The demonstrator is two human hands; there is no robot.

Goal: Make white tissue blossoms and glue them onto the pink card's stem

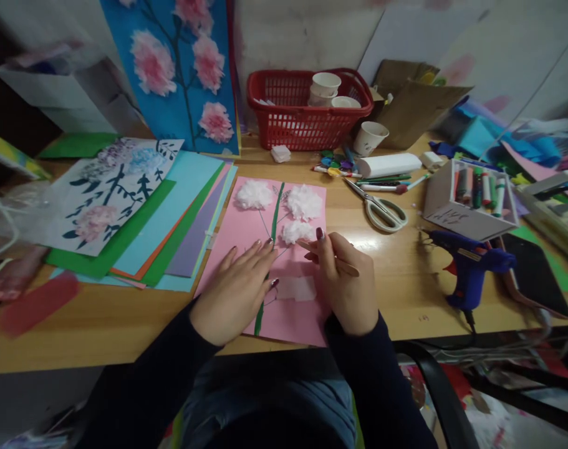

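Note:
A pink sheet of paper [232, 243] lies before me, with a painted green stem and thin drawn branches on it. Three fluffy white tissue flowers [304, 202] sit on its upper half. My left hand [239, 287] rests flat on the sheet's left side, fingers stretched over the stem. Between the fingers of my right hand [351, 277] is a wooden stick [346, 268], its tip beside the lowest flower [297, 232]. Below that, a flat piece of white tissue [296, 289] lies on the pink paper, close to both hands.
Coloured paper sheets [185, 249] are stacked at left under a flower picture [101, 193]. Behind stands a red basket [307, 128] with paper cups. Scissors [381, 209], a box of markers [471, 199] and a blue glue gun [471, 262] are to the right.

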